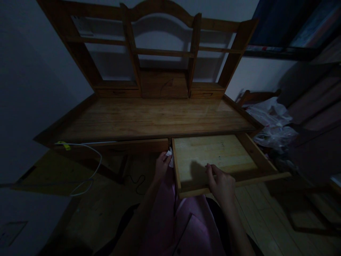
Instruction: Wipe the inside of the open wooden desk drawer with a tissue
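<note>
Drawer (213,156): pale wood, shallow, wide, pulled well out from under the right half of the desk (149,119). Its floor is bare light planks with a few dark marks near the back; side walls and front rail are a darker brown. A hand's shadow falls on the floor near the front.

Head view, hands:
- Right hand (222,185): rests on the drawer's front rail, fingers curled over the edge into the drawer, gripping the rail.
- Left hand (162,165): beside the drawer's left wall, just under the desk edge, fingers pinched on a small white cloth (169,153).

Head view, surroundings:
- Hutch (160,53): open wooden shelves at the back of the desk, two small drawers at its base.
- White cable (87,167): hangs in a loop from the desk's left front edge.
- Plastic bags (271,124): heaped right of the desk.
- Floor: wood boards, dim.
</note>
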A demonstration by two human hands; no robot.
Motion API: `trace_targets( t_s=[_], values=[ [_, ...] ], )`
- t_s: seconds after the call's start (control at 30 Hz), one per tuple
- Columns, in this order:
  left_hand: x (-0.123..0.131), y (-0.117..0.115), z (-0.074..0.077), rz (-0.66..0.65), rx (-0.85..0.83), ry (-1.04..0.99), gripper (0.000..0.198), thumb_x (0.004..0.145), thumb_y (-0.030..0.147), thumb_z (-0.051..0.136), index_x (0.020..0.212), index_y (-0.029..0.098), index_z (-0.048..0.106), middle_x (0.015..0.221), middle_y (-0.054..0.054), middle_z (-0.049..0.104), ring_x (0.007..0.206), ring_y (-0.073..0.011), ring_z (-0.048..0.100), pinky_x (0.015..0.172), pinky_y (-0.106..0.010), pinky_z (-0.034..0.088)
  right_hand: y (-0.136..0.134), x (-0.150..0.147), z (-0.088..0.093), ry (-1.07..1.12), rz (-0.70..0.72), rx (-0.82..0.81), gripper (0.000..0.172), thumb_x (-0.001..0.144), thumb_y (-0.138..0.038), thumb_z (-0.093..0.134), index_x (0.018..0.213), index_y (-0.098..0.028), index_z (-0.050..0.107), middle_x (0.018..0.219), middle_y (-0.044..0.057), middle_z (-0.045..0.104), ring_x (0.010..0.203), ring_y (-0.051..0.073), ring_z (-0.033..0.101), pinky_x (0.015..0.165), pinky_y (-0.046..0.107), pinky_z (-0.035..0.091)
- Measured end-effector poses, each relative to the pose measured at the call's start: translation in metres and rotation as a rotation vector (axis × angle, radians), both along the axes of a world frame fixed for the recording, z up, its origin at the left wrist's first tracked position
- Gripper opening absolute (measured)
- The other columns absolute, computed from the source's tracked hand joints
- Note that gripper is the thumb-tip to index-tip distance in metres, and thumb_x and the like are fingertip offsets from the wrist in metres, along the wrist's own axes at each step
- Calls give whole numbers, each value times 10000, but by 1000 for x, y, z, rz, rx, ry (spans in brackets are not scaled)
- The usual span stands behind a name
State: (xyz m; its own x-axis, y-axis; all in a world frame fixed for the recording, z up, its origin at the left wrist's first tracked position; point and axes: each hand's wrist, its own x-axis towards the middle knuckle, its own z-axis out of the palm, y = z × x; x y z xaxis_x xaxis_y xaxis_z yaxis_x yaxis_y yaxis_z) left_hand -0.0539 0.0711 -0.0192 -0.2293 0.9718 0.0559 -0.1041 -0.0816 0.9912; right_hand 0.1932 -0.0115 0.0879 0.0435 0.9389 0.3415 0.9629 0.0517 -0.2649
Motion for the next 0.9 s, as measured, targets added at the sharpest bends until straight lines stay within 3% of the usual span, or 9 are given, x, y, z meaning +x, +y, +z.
trace_targets(
  t_s=[0.23, 0.57, 0.73, 0.9],
  values=[
    [3, -13, -24, -93, -60, -87, 381, 806, 440, 684, 1056, 154, 655, 1002, -61, 719, 896, -199, 659, 769, -274, 495, -1, 0, -1, 27, 19, 13, 377, 1021, -416, 403, 889, -215, 694, 708, 38, 712, 599, 156, 644, 573, 259, 252],
    [-3, -67, -25, -274, -164, -108, 438, 774, 430, 738, 1113, 161, 667, 1082, -79, 710, 957, -223, 650, 807, -292, 501, 0, 0, -1, -6, 6, 14, 387, 1018, -426, 401, 885, -215, 697, 687, 52, 708, 577, 173, 635, 568, 263, 240],
    [2, -89, -6, -234, -146, -21, 401, 815, 426, 704, 1133, 188, 650, 1082, -63, 694, 972, -204, 638, 822, -274, 488, -1, 0, 0, 4, 6, 3, 389, 1021, -431, 393, 894, -220, 695, 703, 46, 712, 591, 173, 643, 568, 262, 241],
    [7, -74, 26, -140, -65, 39, 289, 821, 396, 683, 1008, 180, 640, 934, -27, 681, 847, -166, 624, 727, -231, 465, -1, 0, 0, 18, 7, 1, 376, 1021, -423, 405, 909, -216, 699, 720, 47, 718, 609, 167, 648, 579, 266, 249]
  ],
)
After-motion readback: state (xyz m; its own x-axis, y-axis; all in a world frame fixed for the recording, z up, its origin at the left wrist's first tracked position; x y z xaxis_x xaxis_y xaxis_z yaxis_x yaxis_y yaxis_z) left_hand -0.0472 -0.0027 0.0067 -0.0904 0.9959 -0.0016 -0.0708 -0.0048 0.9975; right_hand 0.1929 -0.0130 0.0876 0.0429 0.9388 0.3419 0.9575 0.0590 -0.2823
